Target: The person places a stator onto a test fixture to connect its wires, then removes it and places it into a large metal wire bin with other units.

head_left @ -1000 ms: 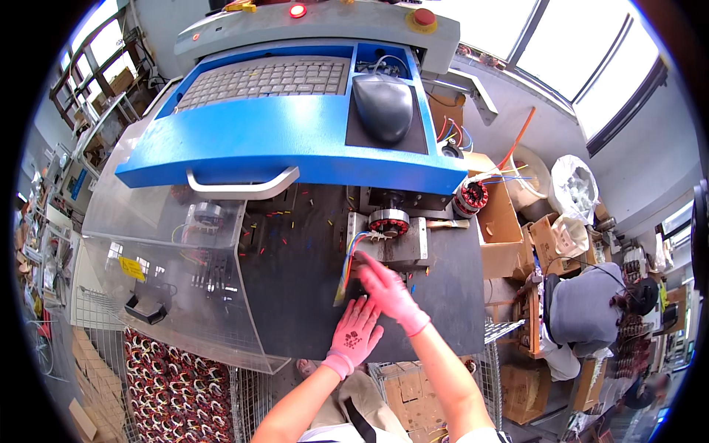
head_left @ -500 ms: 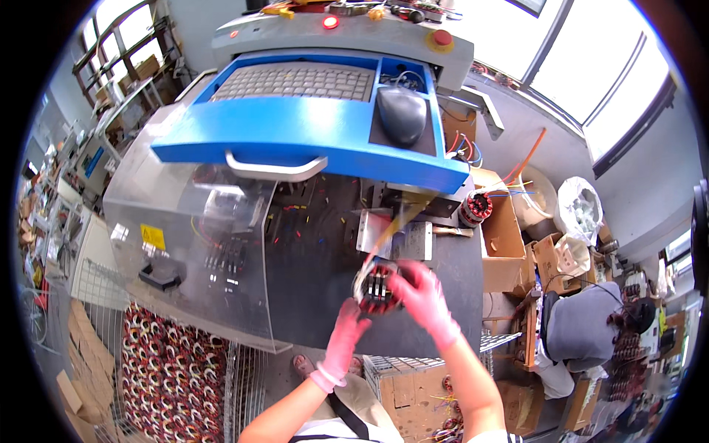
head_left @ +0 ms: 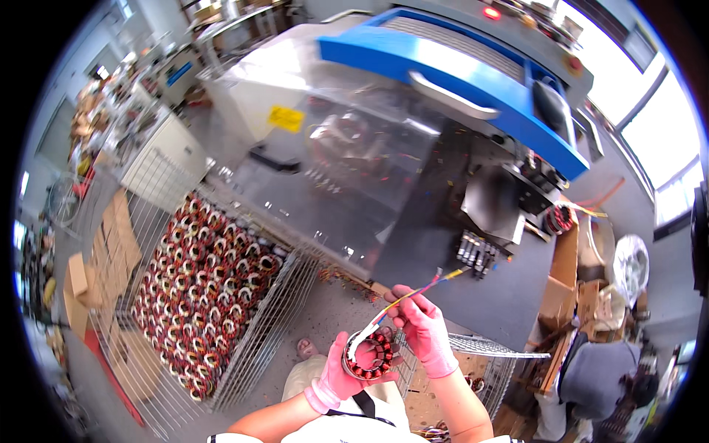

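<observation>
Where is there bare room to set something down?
The dark, flat worktop is bare between the clear plastic cover and the row of black-and-silver blocks, and again between those blocks and its near edge, beyond the pink-gloved right hand. It is crowded around the grey metal fixture.

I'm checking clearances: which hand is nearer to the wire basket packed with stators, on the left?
Left. The left hand, holding a stator, is to the right of the wire basket; the right hand, at the coloured wires, is farther right.

Left hand (head_left: 337,375) partly hidden behind the wire-wound ring (head_left: 385,357).
</observation>
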The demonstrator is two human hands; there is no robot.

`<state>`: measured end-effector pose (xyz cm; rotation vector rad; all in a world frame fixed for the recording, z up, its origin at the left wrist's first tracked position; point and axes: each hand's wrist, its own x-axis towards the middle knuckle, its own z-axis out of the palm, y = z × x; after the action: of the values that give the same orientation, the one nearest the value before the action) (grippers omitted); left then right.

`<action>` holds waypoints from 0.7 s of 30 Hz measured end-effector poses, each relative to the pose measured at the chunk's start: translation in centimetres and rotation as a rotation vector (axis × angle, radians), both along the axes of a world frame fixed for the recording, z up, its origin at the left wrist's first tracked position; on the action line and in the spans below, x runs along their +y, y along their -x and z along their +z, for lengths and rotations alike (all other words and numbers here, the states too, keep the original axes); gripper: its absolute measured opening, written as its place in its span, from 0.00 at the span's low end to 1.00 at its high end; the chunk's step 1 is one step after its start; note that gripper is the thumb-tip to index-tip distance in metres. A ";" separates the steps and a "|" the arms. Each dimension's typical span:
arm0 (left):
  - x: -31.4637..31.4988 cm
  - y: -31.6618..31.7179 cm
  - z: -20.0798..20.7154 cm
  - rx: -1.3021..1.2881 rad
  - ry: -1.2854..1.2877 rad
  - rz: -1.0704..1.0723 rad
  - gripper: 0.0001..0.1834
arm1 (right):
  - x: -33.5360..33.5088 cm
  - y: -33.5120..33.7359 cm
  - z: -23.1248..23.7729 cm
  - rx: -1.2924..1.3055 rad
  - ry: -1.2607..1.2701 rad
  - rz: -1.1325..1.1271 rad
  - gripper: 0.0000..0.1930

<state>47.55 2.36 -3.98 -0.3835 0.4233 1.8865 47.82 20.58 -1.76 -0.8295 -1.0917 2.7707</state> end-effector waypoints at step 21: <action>-44.4 -9.0 -6.4 -0.273 -0.277 0.944 0.35 | -49.3 3.3 -1.8 0.876 -1.118 1.775 0.19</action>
<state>56.51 -42.03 -10.39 -0.7213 -0.2699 2.6992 44.47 -28.67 -3.55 1.9597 -3.0957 1.4032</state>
